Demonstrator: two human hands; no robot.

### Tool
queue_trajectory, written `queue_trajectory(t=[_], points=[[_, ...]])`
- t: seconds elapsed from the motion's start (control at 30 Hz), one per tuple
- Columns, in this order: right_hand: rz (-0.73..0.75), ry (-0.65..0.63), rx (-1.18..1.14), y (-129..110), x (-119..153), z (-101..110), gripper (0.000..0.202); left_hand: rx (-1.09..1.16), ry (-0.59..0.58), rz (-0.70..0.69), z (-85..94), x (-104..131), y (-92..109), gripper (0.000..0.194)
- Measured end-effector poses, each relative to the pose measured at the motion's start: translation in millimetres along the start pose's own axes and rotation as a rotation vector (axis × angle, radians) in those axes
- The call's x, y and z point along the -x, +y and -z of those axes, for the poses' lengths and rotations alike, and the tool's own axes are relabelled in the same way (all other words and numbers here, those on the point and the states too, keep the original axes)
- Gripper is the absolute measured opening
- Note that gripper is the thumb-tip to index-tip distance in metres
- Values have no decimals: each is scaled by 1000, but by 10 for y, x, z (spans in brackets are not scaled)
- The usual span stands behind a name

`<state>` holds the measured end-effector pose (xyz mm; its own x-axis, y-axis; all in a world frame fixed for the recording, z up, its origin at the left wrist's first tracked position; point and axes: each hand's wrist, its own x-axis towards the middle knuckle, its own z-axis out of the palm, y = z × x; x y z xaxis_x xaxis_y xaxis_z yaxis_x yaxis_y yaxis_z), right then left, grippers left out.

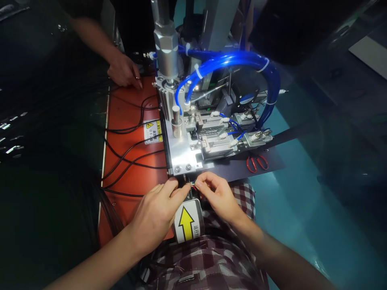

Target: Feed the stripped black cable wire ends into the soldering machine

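My left hand [159, 209] is closed, thumb and index finger pressed together at the front edge of the machine's metal plate [181, 155]. Facing it, my right hand [220, 196] pinches with thumb and forefinger. Between the two sets of fingertips are thin coloured wire ends [193, 185], red and whitish strands among them, held by both hands. The fingers hide most of these wires. Just below the hands sits a white label with a yellow arrow [186, 222]. Black cables [133, 162] run across the orange work surface [130, 211] to my left hand's side.
A pneumatic machine [169, 56] with blue air tubes [236, 60] and small cylinders [219, 145] rises in front. Red-handled scissors [256, 163] lie at its right. Another person's hand [124, 71] rests at the orange surface's far end. A warning label [153, 131] is stuck there.
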<state>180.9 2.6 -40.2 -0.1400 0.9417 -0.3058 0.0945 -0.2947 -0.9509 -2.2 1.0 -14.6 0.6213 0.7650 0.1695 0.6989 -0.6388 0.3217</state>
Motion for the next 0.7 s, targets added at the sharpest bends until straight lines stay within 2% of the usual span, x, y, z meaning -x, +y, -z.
queue_trajectory(t=[0.23, 0.43, 0.6, 0.7], points=[[6, 3, 89, -13, 4, -22, 16, -88, 20, -38, 0, -12, 9, 31], [37, 40, 216, -53, 2, -19, 16, -188, 42, -127, 27, -52, 9, 31], [-169, -84, 37, -92, -49, 10, 18, -188, 59, -139, 30, -59, -1, 30], [-190, -74, 35, -76, -65, 6, 19, -187, 58, -132, 16, -58, -1, 29]])
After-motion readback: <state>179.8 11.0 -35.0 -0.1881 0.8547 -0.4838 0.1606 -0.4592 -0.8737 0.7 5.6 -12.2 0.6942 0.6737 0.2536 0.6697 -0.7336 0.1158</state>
